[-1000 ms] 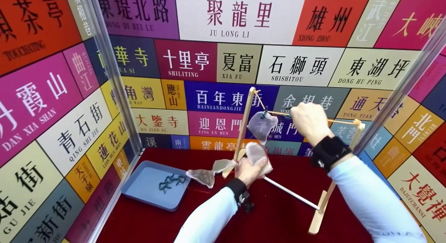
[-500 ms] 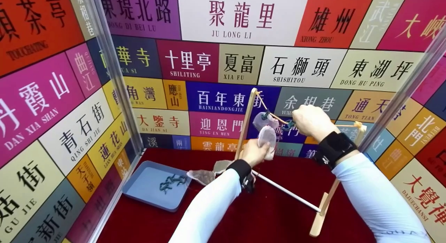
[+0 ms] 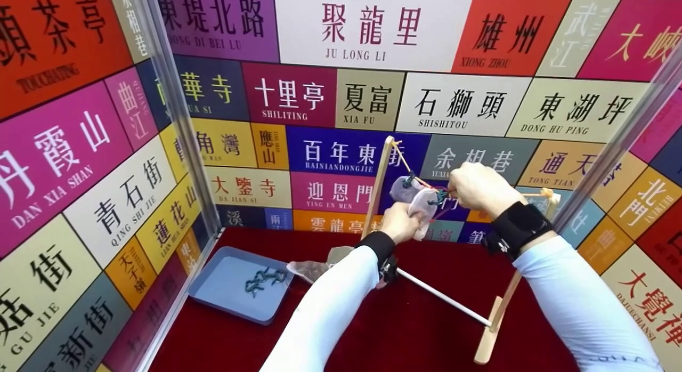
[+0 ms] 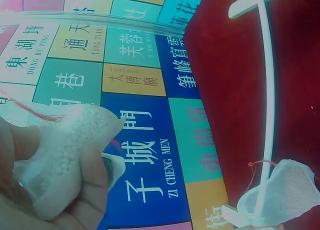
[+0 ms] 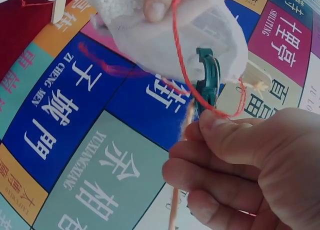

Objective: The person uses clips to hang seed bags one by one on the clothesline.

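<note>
My left hand grips a white mesh drawstring pouch with small white pellets in it, raised to a slack cord. Between my right thumb and index finger is a green clip, which lies against the pouch's mesh beside the cord; whether it bites the mesh I cannot tell. A red drawstring from the pouch loops past my right hand. Just left of the held pouch, another mesh pouch hangs from the cord by a dark green clip.
The cord spans a wooden stand with a left post, a right post and a white bottom rod. At left, a blue-grey tray holds several green clips. Mesh pouches lie beside it on the red cloth.
My left hand has lifted the pouch up and right from near the stand's left foot to the cord. The cord now sags under my right hand, which has lowered slightly.
</note>
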`<state>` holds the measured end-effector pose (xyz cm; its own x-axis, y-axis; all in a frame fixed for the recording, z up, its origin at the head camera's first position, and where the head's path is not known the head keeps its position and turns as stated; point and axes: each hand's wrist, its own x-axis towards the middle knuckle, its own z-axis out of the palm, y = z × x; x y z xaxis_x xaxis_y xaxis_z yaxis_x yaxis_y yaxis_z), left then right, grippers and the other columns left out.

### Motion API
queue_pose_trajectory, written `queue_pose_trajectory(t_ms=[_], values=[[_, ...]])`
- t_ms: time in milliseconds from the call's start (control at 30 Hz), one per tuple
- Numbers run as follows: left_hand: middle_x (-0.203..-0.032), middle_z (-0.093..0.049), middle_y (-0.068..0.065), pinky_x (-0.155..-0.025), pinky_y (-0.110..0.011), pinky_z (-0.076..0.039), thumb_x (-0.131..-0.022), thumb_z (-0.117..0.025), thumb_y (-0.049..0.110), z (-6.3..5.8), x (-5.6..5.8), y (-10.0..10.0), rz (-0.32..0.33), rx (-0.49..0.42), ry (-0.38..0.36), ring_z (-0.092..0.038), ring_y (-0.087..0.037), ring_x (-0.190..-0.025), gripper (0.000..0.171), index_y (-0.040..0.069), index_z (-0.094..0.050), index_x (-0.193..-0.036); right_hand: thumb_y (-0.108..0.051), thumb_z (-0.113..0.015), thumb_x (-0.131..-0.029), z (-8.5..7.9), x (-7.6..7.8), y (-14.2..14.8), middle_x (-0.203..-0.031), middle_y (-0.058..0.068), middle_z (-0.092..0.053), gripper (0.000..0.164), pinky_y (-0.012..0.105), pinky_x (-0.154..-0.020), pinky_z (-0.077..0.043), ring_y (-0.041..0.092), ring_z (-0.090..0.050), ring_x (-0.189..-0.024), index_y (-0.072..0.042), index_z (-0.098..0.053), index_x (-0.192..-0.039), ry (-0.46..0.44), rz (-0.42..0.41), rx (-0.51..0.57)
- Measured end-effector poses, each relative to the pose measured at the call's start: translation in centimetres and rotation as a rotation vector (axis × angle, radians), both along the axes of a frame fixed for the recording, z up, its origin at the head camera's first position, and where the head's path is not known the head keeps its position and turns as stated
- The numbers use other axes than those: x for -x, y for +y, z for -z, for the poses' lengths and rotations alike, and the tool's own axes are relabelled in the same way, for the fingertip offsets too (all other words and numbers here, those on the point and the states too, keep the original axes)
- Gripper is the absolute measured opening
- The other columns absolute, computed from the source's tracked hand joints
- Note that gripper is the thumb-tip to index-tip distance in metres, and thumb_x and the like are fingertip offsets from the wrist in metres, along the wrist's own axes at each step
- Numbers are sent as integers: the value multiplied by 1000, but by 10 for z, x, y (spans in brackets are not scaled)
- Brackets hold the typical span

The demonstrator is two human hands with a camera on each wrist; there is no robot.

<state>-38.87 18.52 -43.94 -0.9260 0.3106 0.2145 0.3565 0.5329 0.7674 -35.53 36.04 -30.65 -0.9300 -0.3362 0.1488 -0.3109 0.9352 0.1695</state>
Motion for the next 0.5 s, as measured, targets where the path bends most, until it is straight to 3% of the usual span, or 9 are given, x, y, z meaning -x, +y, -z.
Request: queue_pose_trajectory(t_ms=[200, 367, 500], values=[[-112, -88, -10, -96, -40, -66, -104, -75, 21, -1, 0, 3, -31, -15, 39, -84, -31, -111, 19, 8, -88, -109, -22, -84, -89, 8, -2, 0, -81, 13, -76, 16, 64, -78, -64, 39, -73, -80, -7, -81, -83, 12, -17, 34], [-112, -88, -14, -96, -39, -66, -100, -79, 19, -1, -2, 0, -32, -56, 33, -84, -34, -110, 20, 5, -86, -112, -36, -84, -85, 13, -5, 0, -71, 7, -68, 29, 63, -71, -62, 37, -68, -74, -11, -77, -75, 82, -9, 75], [-112, -88, -12, -96, -38, -65, -97, -83, 20, 2, -4, -4, -31, -56, 15, -83, -32, -109, 22, 6, -86, -114, -41, -87, -83, 21, -8, 2, -71, 6, -70, 33, 63, -67, -61, 37, -69, -71, -13, -74, -72, 114, -1, 98]])
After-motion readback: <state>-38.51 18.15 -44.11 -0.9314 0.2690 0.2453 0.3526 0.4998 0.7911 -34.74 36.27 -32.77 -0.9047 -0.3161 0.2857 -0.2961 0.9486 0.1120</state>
